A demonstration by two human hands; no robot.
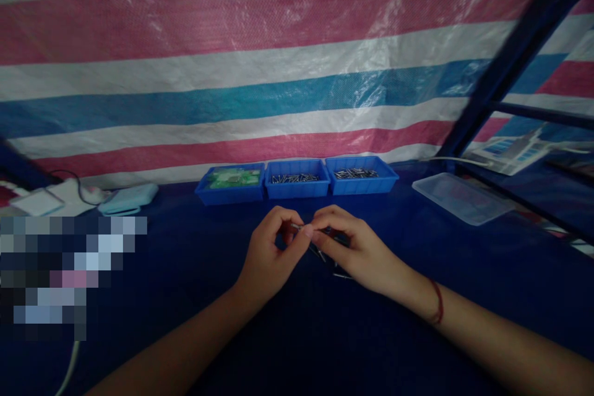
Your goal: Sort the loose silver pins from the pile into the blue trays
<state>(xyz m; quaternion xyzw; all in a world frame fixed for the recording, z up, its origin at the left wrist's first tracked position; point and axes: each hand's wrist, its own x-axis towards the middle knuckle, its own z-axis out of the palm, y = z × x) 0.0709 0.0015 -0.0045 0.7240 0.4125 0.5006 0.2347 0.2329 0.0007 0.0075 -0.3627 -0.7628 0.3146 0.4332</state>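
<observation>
The left hand (271,253) and right hand (355,247) meet over the dark bench (297,334), fingertips touching, each grip pinching a small metal pin (297,227) between them. More pins (327,260) lie just under the right hand. Beyond sit three blue trays (297,189).

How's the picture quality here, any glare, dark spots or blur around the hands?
Head view: the striped tarp is bright, with glare on its plastic film at upper right; the dark table and both hands, left hand and right hand, are dim, so the small metal pin between their fingertips barely shows; the frame post is blurred; a pixelated patch covers the left.
</observation>
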